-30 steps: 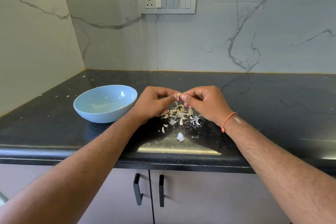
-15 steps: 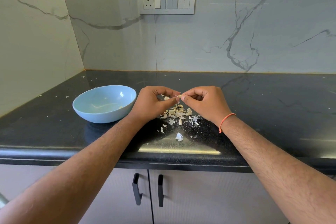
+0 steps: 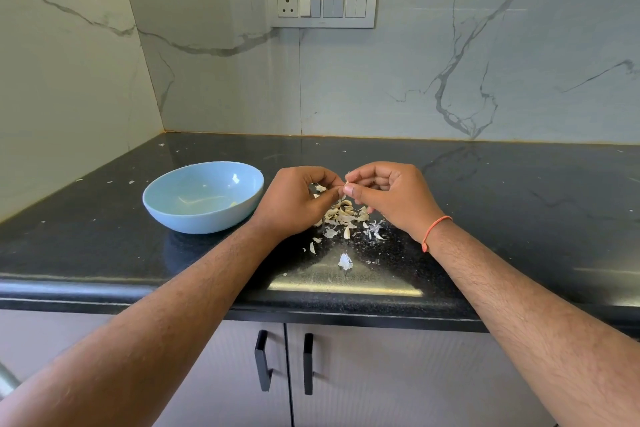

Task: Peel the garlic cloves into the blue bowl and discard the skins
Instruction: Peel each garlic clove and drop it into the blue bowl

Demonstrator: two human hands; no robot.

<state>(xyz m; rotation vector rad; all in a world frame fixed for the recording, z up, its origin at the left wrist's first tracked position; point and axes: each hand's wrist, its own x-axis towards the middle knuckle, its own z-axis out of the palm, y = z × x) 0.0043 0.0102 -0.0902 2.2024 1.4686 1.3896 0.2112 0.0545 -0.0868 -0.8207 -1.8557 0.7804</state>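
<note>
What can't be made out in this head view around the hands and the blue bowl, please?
- Garlic clove: mostly hidden by the fingertips of the left hand and right hand; how far it is peeled is unclear.
- Pile on the counter: partly covered by both hands.
- Blue bowl: the pale bit inside is too small to identify.

Veined marble walls [image 3: 415, 80], white switch panel [image 3: 322, 5], glossy black countertop [image 3: 519, 201], grey cabinets [image 3: 381, 374]
</note>
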